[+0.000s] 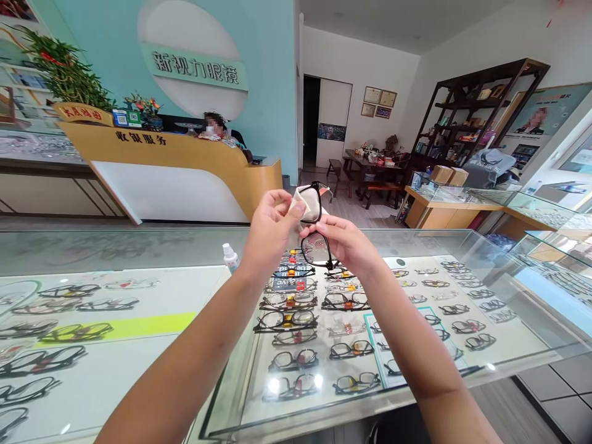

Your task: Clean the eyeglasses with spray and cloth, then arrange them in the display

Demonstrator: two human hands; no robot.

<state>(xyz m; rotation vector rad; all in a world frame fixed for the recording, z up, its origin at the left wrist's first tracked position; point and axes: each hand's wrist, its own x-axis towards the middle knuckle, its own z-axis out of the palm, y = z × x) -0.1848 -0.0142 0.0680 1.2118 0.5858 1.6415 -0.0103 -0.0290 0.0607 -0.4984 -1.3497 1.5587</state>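
Black-framed eyeglasses are held up over the glass counter, tilted so that one lens is above the other. My left hand is closed on a pale cleaning cloth, which is pressed against the upper lens. With thumb and fingers, my right hand grips the frame near its middle. The lower lens shows uncovered, just left of my right hand. On the counter near my left wrist stands a small white spray bottle, partly hidden by my arm.
The glass display counter spans the foreground, with rows of eyeglasses inside. Behind it is a reception desk where a person sits. A wooden table and another display case stand at the right.
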